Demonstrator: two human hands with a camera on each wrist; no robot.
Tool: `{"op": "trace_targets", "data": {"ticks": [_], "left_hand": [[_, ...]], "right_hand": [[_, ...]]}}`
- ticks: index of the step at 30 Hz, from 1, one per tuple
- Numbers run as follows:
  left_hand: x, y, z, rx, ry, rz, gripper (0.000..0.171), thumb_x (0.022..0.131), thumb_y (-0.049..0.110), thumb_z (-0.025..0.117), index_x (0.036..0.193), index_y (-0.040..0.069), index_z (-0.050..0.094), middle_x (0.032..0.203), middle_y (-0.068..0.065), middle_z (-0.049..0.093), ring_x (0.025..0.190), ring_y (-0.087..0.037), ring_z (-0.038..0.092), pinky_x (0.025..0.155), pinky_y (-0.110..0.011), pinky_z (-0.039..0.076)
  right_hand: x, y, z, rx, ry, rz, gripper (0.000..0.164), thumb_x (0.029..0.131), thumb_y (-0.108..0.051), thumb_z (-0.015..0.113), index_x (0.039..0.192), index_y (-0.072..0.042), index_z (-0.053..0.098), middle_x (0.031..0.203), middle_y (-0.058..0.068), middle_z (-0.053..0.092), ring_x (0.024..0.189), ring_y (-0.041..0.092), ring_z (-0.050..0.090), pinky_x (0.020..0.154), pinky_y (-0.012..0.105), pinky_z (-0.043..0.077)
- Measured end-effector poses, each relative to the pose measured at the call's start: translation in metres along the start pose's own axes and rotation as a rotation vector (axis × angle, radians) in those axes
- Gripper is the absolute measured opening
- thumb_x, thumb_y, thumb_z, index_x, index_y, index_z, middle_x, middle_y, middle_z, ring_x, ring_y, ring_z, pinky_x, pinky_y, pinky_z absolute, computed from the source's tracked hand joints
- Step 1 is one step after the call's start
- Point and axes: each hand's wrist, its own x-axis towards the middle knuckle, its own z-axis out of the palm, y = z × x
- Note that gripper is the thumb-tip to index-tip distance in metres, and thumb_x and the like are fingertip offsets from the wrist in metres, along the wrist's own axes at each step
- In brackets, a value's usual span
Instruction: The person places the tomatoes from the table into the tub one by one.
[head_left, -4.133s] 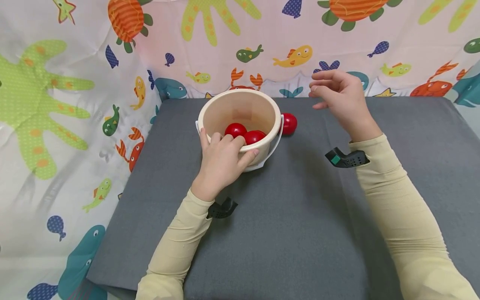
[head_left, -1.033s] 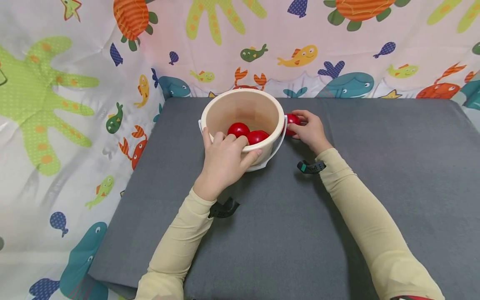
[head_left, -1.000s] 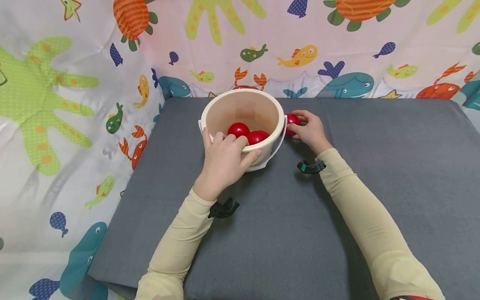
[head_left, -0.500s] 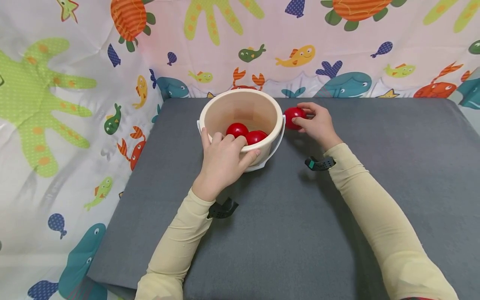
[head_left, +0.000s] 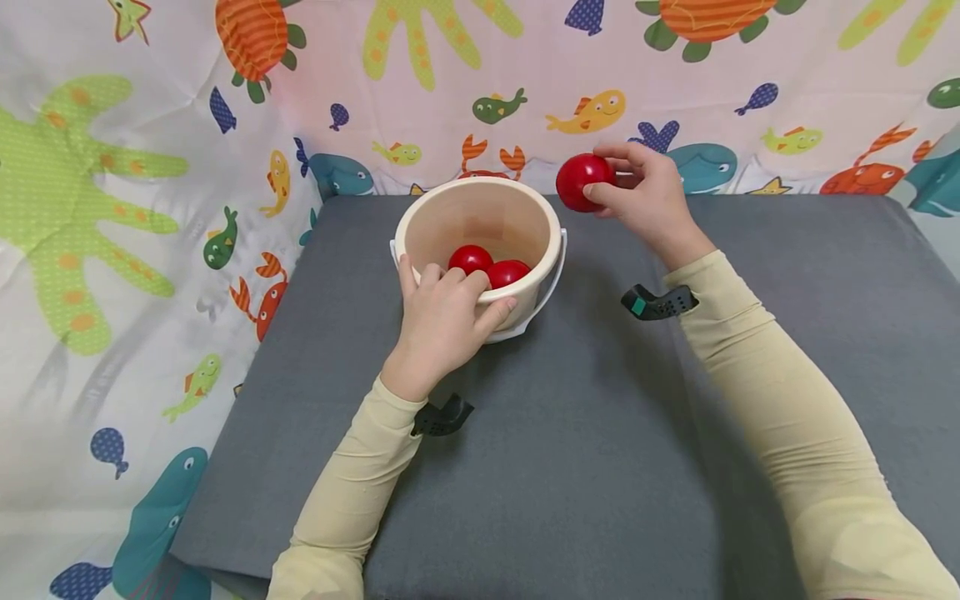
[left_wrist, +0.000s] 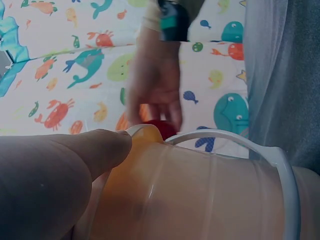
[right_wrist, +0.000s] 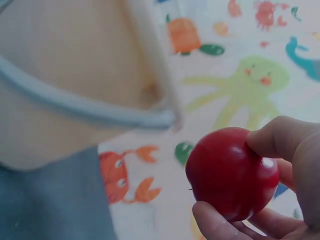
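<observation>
A cream bucket (head_left: 525, 300) with a white handle stands upright toward the back of the grey table. My left hand (head_left: 442, 329) grips its near rim, fingers over the edge inside and thumb outside. Inside the bucket lie two shiny red round fruits, likely apples: one on the left (head_left: 470, 258), one on the right (head_left: 508, 272). Right of the bucket and above rim height, my right hand (head_left: 648, 196) pinches another red apple (right_wrist: 232, 172) between thumb and fingers; a thin dark stem shows on it in the right wrist view. The left wrist view shows this hand blurred, beyond the rim.
The grey table (head_left: 600, 483) stretches to both sides and in front of the bucket. A curtain (head_left: 420, 108) printed with sea animals hangs behind it and along the left. The white bucket handle (head_left: 551, 287) hangs down on the right side.
My right hand came down beside the bucket, took hold of the apple on the table there and raised it above rim height. The left hand has stayed on the rim.
</observation>
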Motion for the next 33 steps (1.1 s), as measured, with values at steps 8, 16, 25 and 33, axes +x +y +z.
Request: {"op": "trace_targets", "data": {"ticks": [8,16,25,33], "left_hand": [[0.000,0.000,0.000,0.001,0.001,0.007,0.035,0.094,0.044,0.067,0.104,0.011,0.074,0.100,-0.013,0.074,0.103,-0.037,0.060,0.116,-0.075,0.016],[0.000,0.001,0.000,0.000,-0.014,0.004,0.035,0.093,0.044,0.068,0.105,0.012,0.074,0.101,-0.013,0.074,0.104,-0.037,0.060,0.116,-0.075,0.016],[0.001,0.000,0.000,0.007,-0.007,0.018,0.035,0.093,0.044,0.067,0.105,0.011,0.074,0.099,-0.013,0.074,0.102,-0.036,0.061,0.115,-0.075,0.017],[0.001,0.000,0.000,0.014,-0.012,0.020,0.037,0.094,0.045,0.067,0.107,0.012,0.074,0.101,-0.013,0.075,0.103,-0.036,0.062,0.115,-0.075,0.017]], "right_hand": [[-0.011,-0.034,0.004,0.035,-0.025,-0.142,0.054,0.091,-0.018,0.076,0.142,-0.021,0.059,0.145,0.011,0.058,0.124,0.028,0.063,0.074,0.016,0.057],[-0.021,-0.056,0.021,0.016,-0.102,-0.280,0.053,0.088,-0.012,0.074,0.139,-0.012,0.060,0.141,0.012,0.061,0.121,0.030,0.065,0.082,0.027,0.061],[-0.021,-0.061,0.038,-0.027,-0.218,-0.354,0.049,0.086,-0.008,0.073,0.134,-0.008,0.063,0.137,0.012,0.062,0.116,0.031,0.065,0.081,0.030,0.062],[-0.026,-0.062,0.054,-0.140,-0.338,-0.319,0.051,0.084,-0.007,0.074,0.134,-0.007,0.064,0.134,0.014,0.062,0.116,0.032,0.063,0.097,0.050,0.057]]}}
